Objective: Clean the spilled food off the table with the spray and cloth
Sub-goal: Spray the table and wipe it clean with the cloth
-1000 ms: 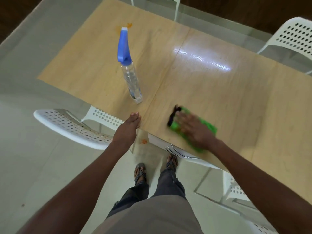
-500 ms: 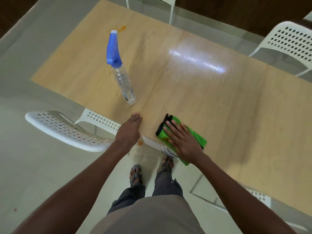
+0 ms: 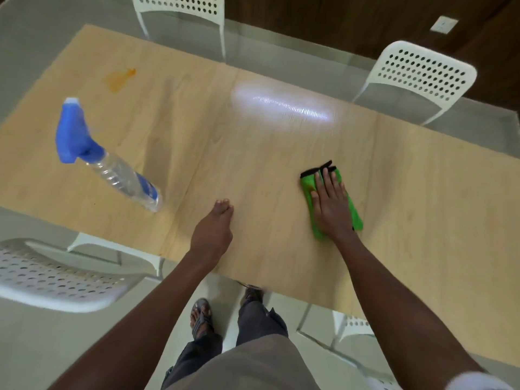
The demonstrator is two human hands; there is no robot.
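Note:
A folded green cloth [image 3: 306,183] with a black edge lies on the wooden table [image 3: 253,153], right of centre. My right hand [image 3: 330,205] presses flat on it, fingers straight. My left hand [image 3: 213,229] rests on the table near the front edge, fingers straight and together, holding nothing. A clear spray bottle [image 3: 123,178] with a blue trigger head stands on the table to the left. An orange food smear [image 3: 118,78] marks the far left part of the table. A faint orange stain shows on the cloth by my thumb.
White perforated chairs stand around the table: one at the front left [image 3: 56,277], one at the far side [image 3: 180,9], one at the far right [image 3: 422,77]. My sandalled feet [image 3: 201,313] stand on the pale floor under the table's front edge.
My right hand has slid the cloth away from the front edge, farther onto the table. My left hand has moved onto the tabletop. The view has shifted forward, showing more of the table.

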